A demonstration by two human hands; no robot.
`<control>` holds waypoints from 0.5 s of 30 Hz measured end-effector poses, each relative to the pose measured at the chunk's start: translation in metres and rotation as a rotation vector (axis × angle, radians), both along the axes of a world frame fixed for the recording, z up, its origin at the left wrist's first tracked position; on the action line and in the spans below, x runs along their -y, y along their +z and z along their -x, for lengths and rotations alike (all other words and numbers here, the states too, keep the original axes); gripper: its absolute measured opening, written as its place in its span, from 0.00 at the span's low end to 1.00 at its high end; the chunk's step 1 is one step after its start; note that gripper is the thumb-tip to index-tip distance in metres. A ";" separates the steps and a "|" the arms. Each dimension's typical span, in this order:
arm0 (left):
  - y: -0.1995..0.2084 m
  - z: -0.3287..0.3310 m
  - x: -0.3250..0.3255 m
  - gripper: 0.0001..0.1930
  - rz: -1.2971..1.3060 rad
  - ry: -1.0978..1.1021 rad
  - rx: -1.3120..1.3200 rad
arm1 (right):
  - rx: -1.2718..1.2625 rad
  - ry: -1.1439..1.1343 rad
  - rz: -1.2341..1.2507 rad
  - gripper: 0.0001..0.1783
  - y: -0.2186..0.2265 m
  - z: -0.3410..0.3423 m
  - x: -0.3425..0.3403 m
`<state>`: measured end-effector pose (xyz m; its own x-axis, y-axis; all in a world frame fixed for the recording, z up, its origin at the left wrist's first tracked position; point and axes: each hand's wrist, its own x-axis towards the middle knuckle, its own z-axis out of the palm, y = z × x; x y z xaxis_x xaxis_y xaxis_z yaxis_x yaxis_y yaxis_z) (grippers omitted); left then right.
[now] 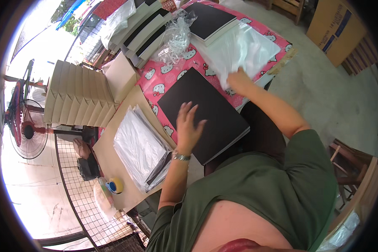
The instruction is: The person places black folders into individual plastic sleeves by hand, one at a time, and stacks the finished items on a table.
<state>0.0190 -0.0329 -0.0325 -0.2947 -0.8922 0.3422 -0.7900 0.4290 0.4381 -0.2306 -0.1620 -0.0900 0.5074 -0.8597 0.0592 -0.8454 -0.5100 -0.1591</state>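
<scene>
A black-covered stack of sheets [210, 109] lies at a slant in front of me, its pale page edges showing on the near side. My left hand [188, 130] rests over its left part with the fingers spread, holding nothing. To the far right of it lies a pile of translucent plastic bags [250, 48]. My right hand [238, 82] is closed on the near corner of a plastic bag there. Left of my left wrist, a pile of plastic-wrapped black stacks [140, 145] sits on brown board.
Brown paper-wrapped packs [77, 94] rise at the left. Behind are black and white stacks [145, 31], crumpled plastic [176, 38] and another black-topped stack [208, 19] on a pink patterned cover [155, 75]. A tape roll [115, 185] lies lower left; a cardboard box [336, 29] stands far right.
</scene>
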 end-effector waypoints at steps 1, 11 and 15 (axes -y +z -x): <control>0.009 0.022 0.002 0.32 -0.022 -0.071 -0.020 | -0.032 0.109 -0.166 0.06 0.004 -0.005 -0.017; 0.030 0.049 -0.008 0.05 -0.582 0.034 -1.251 | 1.189 -0.043 -0.714 0.10 0.126 0.006 -0.091; 0.037 0.042 -0.016 0.10 -0.607 0.008 -1.719 | 1.137 -0.022 -0.711 0.09 0.126 -0.024 -0.097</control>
